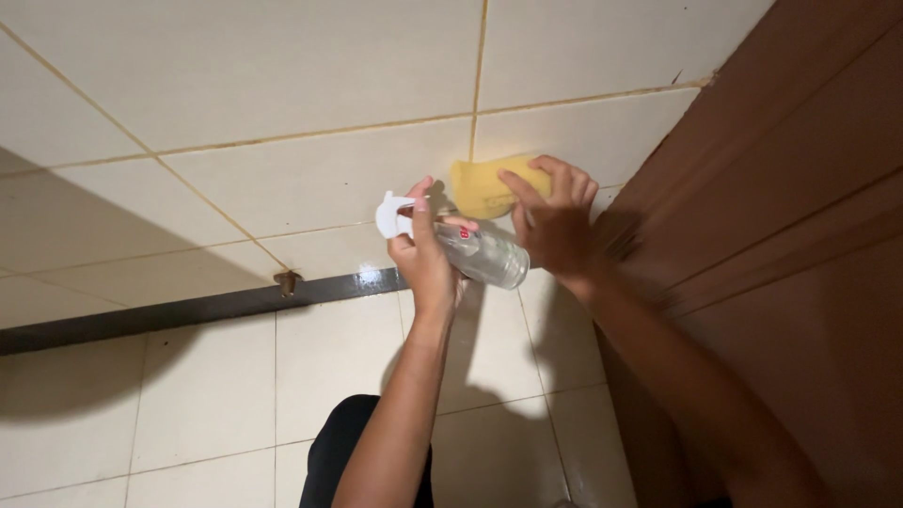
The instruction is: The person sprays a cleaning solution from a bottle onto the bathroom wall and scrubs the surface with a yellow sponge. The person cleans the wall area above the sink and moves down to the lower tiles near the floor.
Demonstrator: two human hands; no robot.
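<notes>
My left hand (425, 254) grips a clear spray bottle (484, 256) with a white trigger head (393, 215), held tilted against the cream tiled wall (310, 179). My right hand (555, 221) presses a yellow sponge (482, 186) flat onto the wall tile just above the bottle, close to the brown door. The two hands are side by side, almost touching. The bottle's nozzle points left.
A brown wooden door (800, 235) fills the right side. A dark strip (188, 310) runs along the bottom of the wall, with a small rusty fitting (286, 279) on it. Cream floor tiles (207, 395) lie below. My dark-clothed knee (348, 442) shows at the bottom.
</notes>
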